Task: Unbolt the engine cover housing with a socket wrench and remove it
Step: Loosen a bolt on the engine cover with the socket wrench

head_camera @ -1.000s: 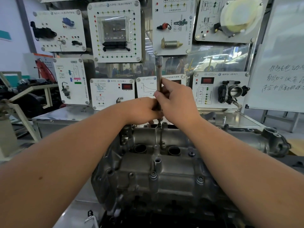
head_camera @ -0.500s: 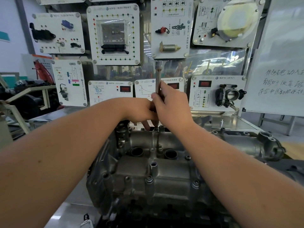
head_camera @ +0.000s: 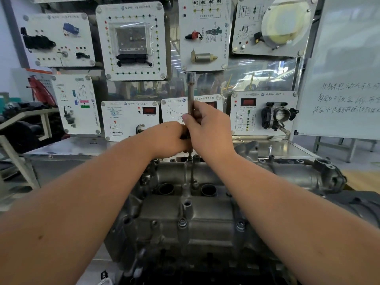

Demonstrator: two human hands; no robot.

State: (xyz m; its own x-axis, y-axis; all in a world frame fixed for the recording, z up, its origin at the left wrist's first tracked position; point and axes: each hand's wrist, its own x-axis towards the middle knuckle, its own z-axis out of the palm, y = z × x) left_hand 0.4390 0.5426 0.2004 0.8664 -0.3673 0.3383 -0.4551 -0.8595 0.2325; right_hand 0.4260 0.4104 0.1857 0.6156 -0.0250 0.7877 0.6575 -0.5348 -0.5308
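- Fingers of the right hand point(head_camera: 209, 128) curl round the shaft of the socket wrench point(head_camera: 190, 103), thumb pressed on its near side, so the tool stands upright with its wide end at 12 o'clock above the knuckles.
- Fingers of the left hand point(head_camera: 166, 138) are curled against the lower part of the same shaft, touching the right hand at its 9 o'clock side; how much of the tool they grip is hidden behind the hand.
- Both forearms reach in from 7 and 5 o'clock and meet over the far edge of the engine cover housing point(head_camera: 205, 214).
- That grey cast housing fills the near centre of the view, still seated on the engine, with bolt heads showing along its near edge.
- Just past the middle of the housing, two round openings point(head_camera: 208, 190) sit side by side, at 6 o'clock below the hands.
- At the tool's lower tip, a bolt point(head_camera: 189, 158) stands on the far rim of the housing; whether the tip is seated on it I cannot tell.
- Beyond the engine, a steel table point(head_camera: 67, 147) runs from 9 to 3 o'clock.
- On its far side rises a wall of white training panels point(head_camera: 131, 40) carrying car parts, among them a throttle body point(head_camera: 277, 116) at 2 o'clock.
- At 3 o'clock stands a whiteboard point(head_camera: 349, 79) with handwritten lines.
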